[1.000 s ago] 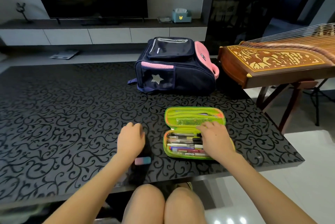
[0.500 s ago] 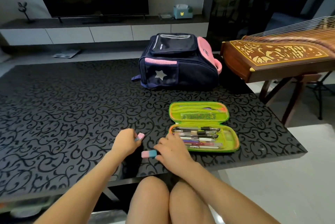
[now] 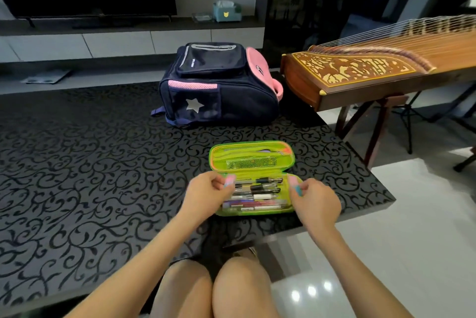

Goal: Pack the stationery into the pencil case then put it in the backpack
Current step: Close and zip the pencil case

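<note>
While the backpack [image 3: 219, 85] sits at twelve o'clock on your patterned bench [image 3: 77, 176], the open pencil case [image 3: 252, 160] holds pens [image 3: 257, 196]; your left hand [image 3: 206, 195] pinches the left eraser [image 3: 229, 180] in its fingers [image 3: 217, 185], your right hand [image 3: 318, 203] the right eraser [image 3: 295, 186].

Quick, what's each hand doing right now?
Left hand: holding a pink-blue eraser.
Right hand: holding a second eraser.

The left hand [image 3: 208, 195] pinches a pink-and-blue eraser [image 3: 229, 180] over the left end of the open green pencil case [image 3: 253, 154]. The right hand [image 3: 318, 201] pinches a second eraser [image 3: 295, 185] over its right end. Pens [image 3: 255, 197] fill the near half. A navy backpack [image 3: 231, 101] sits farther back on the patterned bench [image 3: 90, 163].
</note>
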